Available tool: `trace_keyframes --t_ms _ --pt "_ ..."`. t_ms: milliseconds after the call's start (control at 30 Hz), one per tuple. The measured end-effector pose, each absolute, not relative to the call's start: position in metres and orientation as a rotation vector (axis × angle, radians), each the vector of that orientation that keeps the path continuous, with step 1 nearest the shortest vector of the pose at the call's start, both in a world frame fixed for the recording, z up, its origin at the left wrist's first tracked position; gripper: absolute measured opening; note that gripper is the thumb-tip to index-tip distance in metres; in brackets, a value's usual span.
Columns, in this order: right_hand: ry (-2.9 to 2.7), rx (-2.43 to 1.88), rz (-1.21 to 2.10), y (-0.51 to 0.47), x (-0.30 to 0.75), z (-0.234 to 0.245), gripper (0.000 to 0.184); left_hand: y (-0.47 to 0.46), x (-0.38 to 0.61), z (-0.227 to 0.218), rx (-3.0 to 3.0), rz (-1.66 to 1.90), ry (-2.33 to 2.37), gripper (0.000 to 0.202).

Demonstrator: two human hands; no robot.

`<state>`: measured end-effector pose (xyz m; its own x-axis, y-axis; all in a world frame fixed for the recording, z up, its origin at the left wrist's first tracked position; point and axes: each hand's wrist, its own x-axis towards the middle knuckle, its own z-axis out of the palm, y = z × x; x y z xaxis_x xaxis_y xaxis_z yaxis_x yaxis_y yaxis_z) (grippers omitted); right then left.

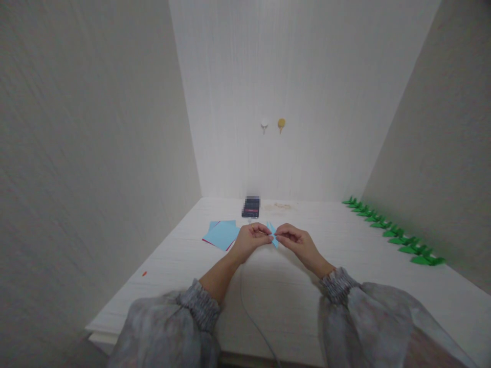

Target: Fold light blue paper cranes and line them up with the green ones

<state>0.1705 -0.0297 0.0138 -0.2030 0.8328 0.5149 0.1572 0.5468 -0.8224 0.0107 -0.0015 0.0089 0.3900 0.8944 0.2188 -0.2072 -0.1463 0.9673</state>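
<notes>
A small folded piece of light-blue origami paper (275, 243) is held just above the table, between my two hands. My left hand (251, 240), with a ring on one finger, pinches its left side between thumb and fingers. From the other side, the thumb and fingertips of my right hand (297, 242) are closed on the same paper. Narrow points of the folded paper stick up between the fingertips, and part of it is covered by them. Left of my left hand lies a small stack of square paper sheets (222, 235), light blue on top with a red edge showing beneath.
A phone (251, 208) leans at the back, with a white cable (249, 312) running to the front edge. Several green folded paper figures (393, 231) line the right side. A small orange piece (144, 273) lies at left. Two hooks, white (264, 123) and yellow (281, 123), hang on the back wall.
</notes>
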Motion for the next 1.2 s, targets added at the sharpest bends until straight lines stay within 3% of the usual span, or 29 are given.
trace_keyframes --t_ms 167,267,833,1200 --pt "-1.500 -0.865 0.970 -0.025 0.166 0.006 0.019 0.001 0.012 0.009 1.414 1.150 0.644 0.029" --pt "-1.488 -0.921 0.991 -0.023 0.166 0.005 0.014 0.002 0.013 0.009 1.434 1.156 0.635 0.032" --pt "-1.629 -1.080 0.592 -0.029 0.163 0.008 0.013 -0.001 0.021 0.014 1.391 1.207 0.674 0.048" --pt "-1.580 -1.022 0.682 -0.029 0.159 0.007 0.017 -0.001 0.016 0.017 1.365 1.191 0.580 0.047"
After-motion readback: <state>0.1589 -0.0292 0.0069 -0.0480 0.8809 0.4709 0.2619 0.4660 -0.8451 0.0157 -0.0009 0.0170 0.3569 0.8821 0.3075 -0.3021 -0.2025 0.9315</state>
